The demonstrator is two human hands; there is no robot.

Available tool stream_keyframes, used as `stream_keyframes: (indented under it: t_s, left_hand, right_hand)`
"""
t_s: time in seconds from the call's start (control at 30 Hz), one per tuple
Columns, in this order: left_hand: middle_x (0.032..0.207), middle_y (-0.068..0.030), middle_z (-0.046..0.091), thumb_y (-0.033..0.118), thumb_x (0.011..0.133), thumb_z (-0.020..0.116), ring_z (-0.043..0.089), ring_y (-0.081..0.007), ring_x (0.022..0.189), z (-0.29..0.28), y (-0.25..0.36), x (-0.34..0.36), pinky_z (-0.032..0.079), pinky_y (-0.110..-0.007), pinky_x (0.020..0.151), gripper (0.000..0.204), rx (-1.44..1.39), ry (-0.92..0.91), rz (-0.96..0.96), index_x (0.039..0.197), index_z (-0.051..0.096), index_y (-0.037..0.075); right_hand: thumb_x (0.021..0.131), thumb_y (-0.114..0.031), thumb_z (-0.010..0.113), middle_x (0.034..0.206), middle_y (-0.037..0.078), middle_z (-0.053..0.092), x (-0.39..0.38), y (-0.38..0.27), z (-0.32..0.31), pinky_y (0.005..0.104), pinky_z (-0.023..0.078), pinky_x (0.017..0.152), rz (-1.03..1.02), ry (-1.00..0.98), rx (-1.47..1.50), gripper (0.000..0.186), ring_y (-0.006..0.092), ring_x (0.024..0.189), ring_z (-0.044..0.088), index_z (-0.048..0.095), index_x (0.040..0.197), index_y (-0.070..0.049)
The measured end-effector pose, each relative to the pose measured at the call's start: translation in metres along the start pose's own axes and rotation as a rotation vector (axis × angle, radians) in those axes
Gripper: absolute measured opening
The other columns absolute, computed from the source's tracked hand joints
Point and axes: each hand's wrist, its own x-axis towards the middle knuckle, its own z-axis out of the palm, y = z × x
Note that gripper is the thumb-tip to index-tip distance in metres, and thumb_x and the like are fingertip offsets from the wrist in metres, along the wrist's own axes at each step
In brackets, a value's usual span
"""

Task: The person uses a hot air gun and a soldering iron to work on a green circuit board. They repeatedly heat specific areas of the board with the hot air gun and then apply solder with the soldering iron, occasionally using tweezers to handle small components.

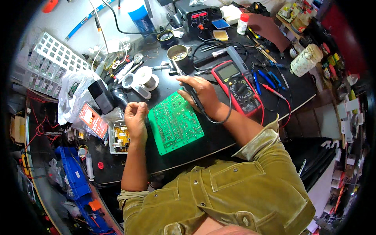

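My right hand (204,96) is closed around the dark handle of a soldering iron (192,92). Its metal barrel points up and away, toward a metal cup (178,54) with bits of material inside; whether the tip touches the cup I cannot tell. The iron's cable loops down beside my wrist. Below the right hand, a green circuit board (176,124) lies on the dark bench, its solder side up. At the board's left edge my left hand (136,117) is pinched closed; what its fingertips hold, if anything, cannot be made out. A spool of solder wire (148,80) stands beyond it.
A red multimeter (238,88) lies right of my right hand, with blue-handled pliers (257,82) and a red probe (270,91) beyond. At the back stands a soldering station (199,21). To the left are a black box-shaped device (101,97) and a small-parts drawer cabinet (51,66).
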Motion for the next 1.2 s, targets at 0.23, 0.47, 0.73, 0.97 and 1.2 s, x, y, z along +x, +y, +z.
stream_keyframes:
  t_s: [0.23,0.47,0.73,0.97,1.2]
  left_hand:
    - [0.073,-0.0012,0.054,0.01,0.087,0.064,0.048,-0.009,0.06,-0.027,0.041,-0.041,0.038,-0.022,0.053,0.014,0.208,-0.253,-0.212,0.084,0.05,0.008]
    - [0.071,-0.0005,0.057,0.006,0.084,0.066,0.054,-0.0075,0.063,-0.05,0.066,-0.085,0.045,-0.022,0.057,0.013,0.624,-0.445,-0.415,0.081,0.054,0.003]
    - [0.064,-0.0036,0.057,-0.002,0.075,0.068,0.053,-0.0096,0.06,-0.056,0.094,-0.091,0.044,-0.026,0.056,0.012,1.153,-0.494,-0.249,0.078,0.057,-0.001]
    - [0.066,-0.0095,0.057,0.01,0.081,0.067,0.054,-0.0157,0.058,-0.056,0.104,-0.093,0.043,-0.03,0.056,0.015,1.222,-0.341,-0.057,0.079,0.057,0.0]
    - [0.072,-0.0064,0.06,0.013,0.083,0.067,0.056,-0.0128,0.065,-0.039,0.089,-0.097,0.046,-0.028,0.061,0.016,1.052,-0.363,-0.048,0.086,0.059,0.0]
  right_hand:
    - [0.077,-0.013,0.067,0.099,0.016,0.065,-0.011,0.0,0.0,0.0402,0.05,0.078,0.026,-0.017,0.032,0.037,0.0333,0.089,0.063,0.058,0.112,-0.009]
    - [0.077,-0.009,0.066,0.098,0.016,0.064,-0.012,0.0,0.002,0.0405,0.05,0.078,0.068,-0.067,0.031,0.036,0.0346,0.09,0.062,0.057,0.112,-0.009]
    - [0.078,-0.008,0.065,0.093,0.015,0.063,-0.012,0.003,0.002,0.0403,0.05,0.074,0.013,0.025,0.041,0.034,0.0343,0.086,0.062,0.056,0.11,-0.009]
    - [0.076,-0.001,0.063,0.1,0.017,0.063,-0.015,0.007,0.008,0.0369,0.051,0.078,-0.045,-0.001,0.147,0.043,0.0292,0.087,0.064,0.057,0.118,-0.005]
    - [0.078,-0.001,0.067,0.093,0.013,0.067,-0.012,-0.002,0.006,0.0305,0.051,0.072,0.193,-0.067,0.165,0.04,0.0214,0.08,0.066,0.059,0.117,-0.008]
